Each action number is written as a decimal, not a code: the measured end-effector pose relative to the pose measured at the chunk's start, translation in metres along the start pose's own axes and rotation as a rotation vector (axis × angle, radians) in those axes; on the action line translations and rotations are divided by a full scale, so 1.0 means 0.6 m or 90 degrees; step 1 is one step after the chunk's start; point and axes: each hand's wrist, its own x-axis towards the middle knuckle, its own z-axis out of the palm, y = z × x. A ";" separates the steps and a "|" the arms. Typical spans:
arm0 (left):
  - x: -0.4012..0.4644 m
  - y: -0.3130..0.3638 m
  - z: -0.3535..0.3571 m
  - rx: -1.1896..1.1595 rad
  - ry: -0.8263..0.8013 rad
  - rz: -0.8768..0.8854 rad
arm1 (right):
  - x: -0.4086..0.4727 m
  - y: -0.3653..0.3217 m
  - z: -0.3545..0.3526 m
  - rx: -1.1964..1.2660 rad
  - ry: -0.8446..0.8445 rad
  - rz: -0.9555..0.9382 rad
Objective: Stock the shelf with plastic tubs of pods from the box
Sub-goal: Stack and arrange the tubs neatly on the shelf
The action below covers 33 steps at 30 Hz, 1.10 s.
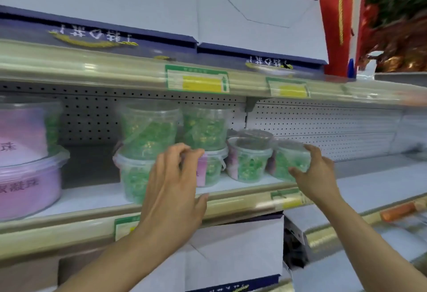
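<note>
Clear plastic under the right hand (pixel 317 171): its fingers and thumb are spread wide round the rightmost tub (pixel 291 163) of green pods, which stands at the end of the row on the white shelf (pixel 97 195). The left hand (pixel 175 185) is raised before the middle stack, fingers curled at the rim of a lower tub with a purple label (pixel 209 169); whether they actually pinch it I cannot tell (the frame is blurred). Two more tubs (pixel 150 127) of green pods sit stacked on lower ones. Further left stand large purple-labelled tubs (pixel 27 180).
</note>
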 end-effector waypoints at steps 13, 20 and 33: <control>0.094 0.084 0.114 0.037 -0.151 0.118 | 0.048 0.039 -0.012 0.087 0.077 -0.030; 0.094 0.087 0.120 0.040 -0.154 0.118 | 0.031 -0.009 -0.091 0.188 0.128 -0.126; 0.003 0.011 0.012 -0.022 -0.043 0.099 | 0.048 -0.142 -0.002 0.127 0.005 -0.149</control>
